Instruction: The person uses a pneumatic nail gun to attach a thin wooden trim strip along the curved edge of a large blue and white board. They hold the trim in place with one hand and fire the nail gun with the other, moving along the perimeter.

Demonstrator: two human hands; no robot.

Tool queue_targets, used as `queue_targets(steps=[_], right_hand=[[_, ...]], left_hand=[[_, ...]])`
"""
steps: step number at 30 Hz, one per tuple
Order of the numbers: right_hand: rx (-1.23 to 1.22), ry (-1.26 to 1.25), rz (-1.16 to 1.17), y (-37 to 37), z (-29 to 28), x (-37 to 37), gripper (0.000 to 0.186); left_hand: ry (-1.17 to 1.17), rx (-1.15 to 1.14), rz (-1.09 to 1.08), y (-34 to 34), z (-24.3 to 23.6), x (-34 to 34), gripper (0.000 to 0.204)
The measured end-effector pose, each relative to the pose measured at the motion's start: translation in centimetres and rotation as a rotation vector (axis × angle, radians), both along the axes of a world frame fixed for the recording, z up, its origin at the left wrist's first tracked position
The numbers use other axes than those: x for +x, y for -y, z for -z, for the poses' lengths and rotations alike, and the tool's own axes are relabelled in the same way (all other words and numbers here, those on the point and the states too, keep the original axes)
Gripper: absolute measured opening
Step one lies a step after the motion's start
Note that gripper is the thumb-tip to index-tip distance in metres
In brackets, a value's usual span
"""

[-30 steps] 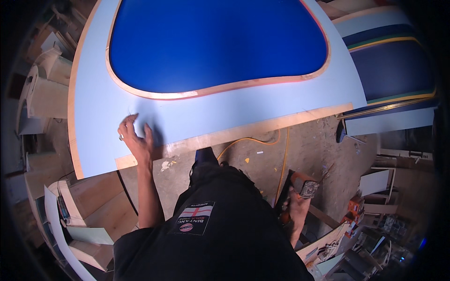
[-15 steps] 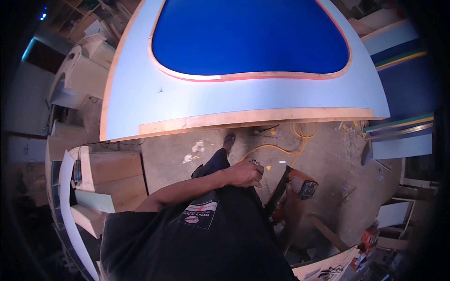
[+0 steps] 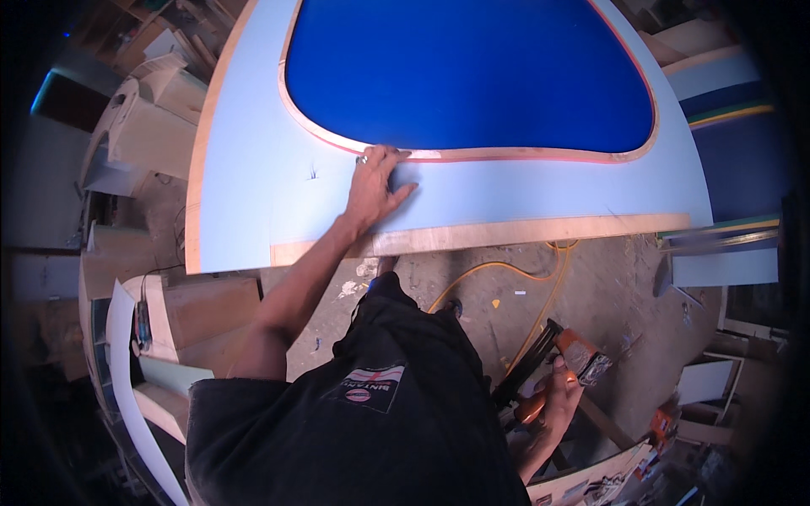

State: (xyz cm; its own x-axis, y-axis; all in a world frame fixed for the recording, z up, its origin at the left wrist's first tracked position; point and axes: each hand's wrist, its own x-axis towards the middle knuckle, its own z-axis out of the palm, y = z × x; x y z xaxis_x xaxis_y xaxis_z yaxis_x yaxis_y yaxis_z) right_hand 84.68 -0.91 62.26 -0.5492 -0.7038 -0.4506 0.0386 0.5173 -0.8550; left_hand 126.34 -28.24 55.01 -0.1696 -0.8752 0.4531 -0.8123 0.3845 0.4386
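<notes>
A large pale-blue panel (image 3: 236, 169) has a deep blue inset (image 3: 464, 76) rimmed by a pale wood band with red edging (image 3: 540, 157). My left hand (image 3: 377, 187) rests on the panel, fingertips at the inset's near rim, fingers apart, wearing what looks like a ring. Low on the right, below the panel, my right hand (image 3: 558, 403) grips an orange and black nail gun (image 3: 578, 354), held beside my dark shirt. A bare wood strip (image 3: 591, 226) runs along the panel's near edge.
Wooden carcasses (image 3: 198, 312) and a curved white strip (image 3: 126, 371) stand at the left. A darker blue panel with yellow-green edging (image 3: 734, 160) is at the right. An orange hose (image 3: 498, 266) lies on the concrete floor (image 3: 633, 287). Boards (image 3: 704, 384) lean at the lower right.
My left hand left the panel's lower left, passed over my waist and now rests by the inset's rim. The nail gun in my right hand sits slightly lower and further right.
</notes>
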Motion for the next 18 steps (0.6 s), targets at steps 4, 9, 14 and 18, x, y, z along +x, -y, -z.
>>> queue_targets(steps=[4,9,14,18], right_hand=[[0.070,0.076,-0.011,4.6,-2.3,5.7,0.049],[0.080,0.126,-0.022,10.1,-4.9,13.9,0.043],[0.163,0.108,-0.070,17.1,-8.7,20.8,0.039],[0.233,0.008,-0.225,22.1,-9.4,23.8,0.031]], left_hand=[[0.050,0.053,0.075,5.2,1.0,3.1,0.049],[0.008,0.144,0.172,7.7,3.3,2.3,0.021],[-0.102,0.181,0.133,8.0,3.1,1.1,0.017],[-0.157,0.243,0.129,8.3,3.7,1.4,0.020]])
